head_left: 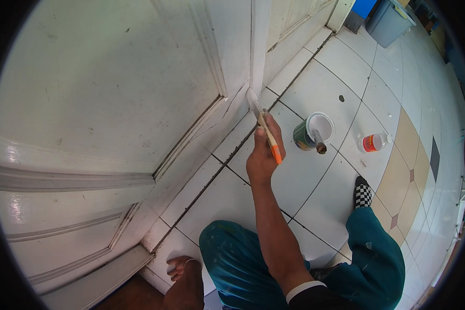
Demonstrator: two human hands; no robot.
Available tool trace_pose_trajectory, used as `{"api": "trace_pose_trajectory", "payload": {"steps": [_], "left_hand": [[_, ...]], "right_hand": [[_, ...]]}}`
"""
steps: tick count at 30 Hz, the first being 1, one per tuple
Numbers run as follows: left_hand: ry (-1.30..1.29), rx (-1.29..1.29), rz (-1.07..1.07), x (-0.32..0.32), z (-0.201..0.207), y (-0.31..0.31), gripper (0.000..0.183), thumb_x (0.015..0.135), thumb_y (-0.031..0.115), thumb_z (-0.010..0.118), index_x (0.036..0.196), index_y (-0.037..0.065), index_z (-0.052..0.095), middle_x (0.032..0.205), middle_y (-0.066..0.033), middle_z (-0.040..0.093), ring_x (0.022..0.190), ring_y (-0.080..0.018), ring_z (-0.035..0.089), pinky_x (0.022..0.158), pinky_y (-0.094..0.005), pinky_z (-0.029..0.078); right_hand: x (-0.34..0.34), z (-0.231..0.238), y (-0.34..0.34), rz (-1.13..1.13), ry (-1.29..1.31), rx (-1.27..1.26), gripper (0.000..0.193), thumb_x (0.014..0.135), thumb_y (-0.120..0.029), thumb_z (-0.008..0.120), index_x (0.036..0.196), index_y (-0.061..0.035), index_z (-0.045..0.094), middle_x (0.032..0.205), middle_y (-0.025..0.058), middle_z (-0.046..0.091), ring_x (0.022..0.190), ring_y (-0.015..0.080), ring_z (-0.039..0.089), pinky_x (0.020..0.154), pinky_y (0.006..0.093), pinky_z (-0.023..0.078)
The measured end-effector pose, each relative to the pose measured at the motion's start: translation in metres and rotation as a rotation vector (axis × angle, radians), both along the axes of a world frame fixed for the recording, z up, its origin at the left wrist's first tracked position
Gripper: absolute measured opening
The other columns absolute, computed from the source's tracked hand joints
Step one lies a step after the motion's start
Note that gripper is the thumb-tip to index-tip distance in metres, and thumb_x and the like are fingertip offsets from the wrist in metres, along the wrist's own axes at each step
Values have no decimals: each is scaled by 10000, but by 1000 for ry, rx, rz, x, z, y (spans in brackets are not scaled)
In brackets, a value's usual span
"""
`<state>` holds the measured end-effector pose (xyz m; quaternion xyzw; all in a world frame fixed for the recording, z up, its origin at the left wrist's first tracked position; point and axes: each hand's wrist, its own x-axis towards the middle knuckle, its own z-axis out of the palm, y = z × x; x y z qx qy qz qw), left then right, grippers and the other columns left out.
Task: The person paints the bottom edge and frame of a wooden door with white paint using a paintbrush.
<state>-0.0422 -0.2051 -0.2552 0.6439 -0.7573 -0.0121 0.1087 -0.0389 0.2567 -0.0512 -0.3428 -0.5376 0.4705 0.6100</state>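
My right hand [263,150] is closed around a paintbrush [272,140] with a wooden handle and an orange end. The brush's white-coated bristles touch the base of the white door frame [256,57], where it meets the panelled white door [108,88]. Just right of this hand stands an open paint can [300,137] with a green label and white paint on its rim. A second stick-like handle [319,142] leans out of the can. At the lower left, my left hand [180,267] is low over the floor tiles, fingers loosely bent and apart, holding nothing I can see.
A clear plastic bottle [373,142] with a red and yellow label lies on the white tiled floor [315,175] beyond the can. Farther back is a grey-blue plastic bin [389,26]. My checkered-sock foot [363,196] is planted near the bottle. A dark gap runs along the doorway.
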Motion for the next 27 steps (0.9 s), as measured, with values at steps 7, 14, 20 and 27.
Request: {"api": "trace_pose_trajectory", "payload": {"steps": [7, 14, 20, 27], "left_hand": [[-5, -1, 20, -7, -18, -15, 741, 983, 663, 395, 1542, 177, 437, 1621, -81, 432, 1496, -280, 380, 1258, -535, 195], [-22, -3, 32, -10, -15, -21, 737, 987, 659, 392, 1547, 180, 431, 1621, -76, 434, 1497, -273, 380, 1259, -535, 193], [-40, 17, 13, -7, -13, -8, 734, 989, 654, 389, 1551, 183, 427, 1622, -72, 435, 1498, -267, 380, 1259, -536, 191], [-46, 7, 6, -12, 5, -7, 730, 992, 650, 386, 1556, 186, 421, 1622, -68, 437, 1499, -259, 381, 1260, -536, 189]], "right_hand": [[-6, -32, -8, -27, 2, -276, 357, 1072, -167, 611, 1360, 43, 609, 1289, 147, 663, 1094, 182, 636, 939, 305, 533], [-5, -16, -3, 45, 235, -378, 433, 1075, -249, 616, 1367, 69, 591, 1275, 159, 659, 1140, 213, 644, 1001, 327, 526], [6, -33, -5, -60, 156, -535, 429, 1067, -230, 627, 1367, 76, 592, 1255, 169, 667, 1133, 220, 654, 1010, 321, 520], [-15, -43, 0, -48, 88, -530, 426, 1065, -222, 623, 1375, 69, 588, 1276, 171, 651, 1178, 225, 641, 1065, 337, 525]]}}
